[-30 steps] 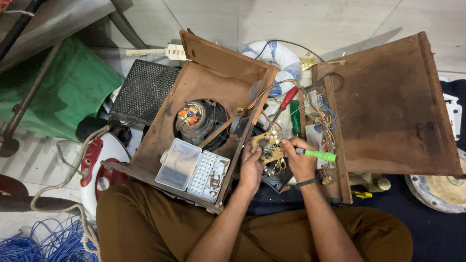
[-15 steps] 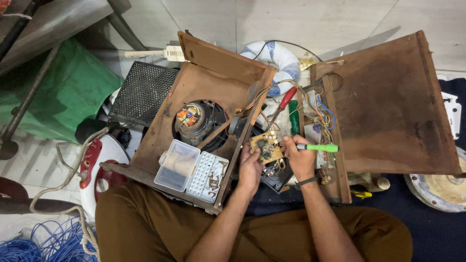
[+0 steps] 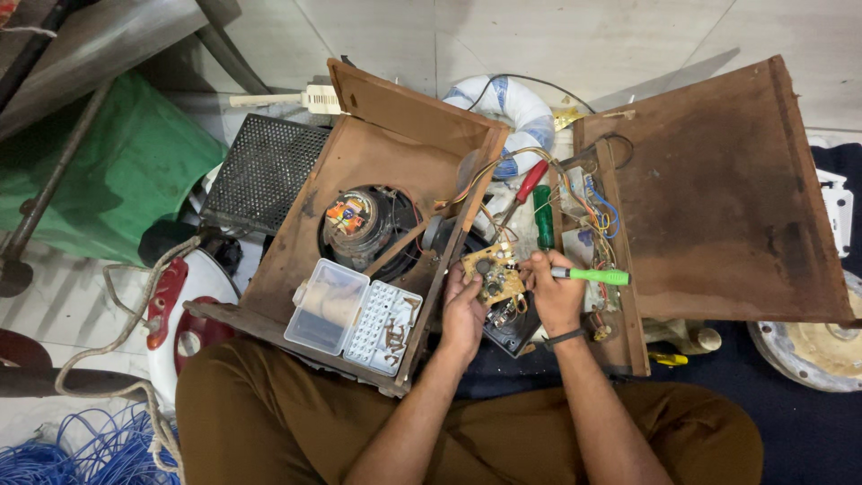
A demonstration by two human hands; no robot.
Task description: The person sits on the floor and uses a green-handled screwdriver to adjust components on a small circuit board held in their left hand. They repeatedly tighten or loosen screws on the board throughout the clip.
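Screwdriver (image 3: 591,276) tilted flatter, circuit board (image 3: 492,272) unmoved — gripped

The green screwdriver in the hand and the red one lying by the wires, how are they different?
The green screwdriver has a bright green handle; the red screwdriver has a red one. The green one is gripped in the right hand, lying level and pointed at the circuit board; the red one lies untouched, slanted, between the wooden panels. Both have slim handles.

A small tan circuit board (image 3: 493,275), studded with components and trailing wires, is held tilted between the hands. A bright green-handled tool (image 3: 590,276) is gripped level, its tip at the board's right edge.
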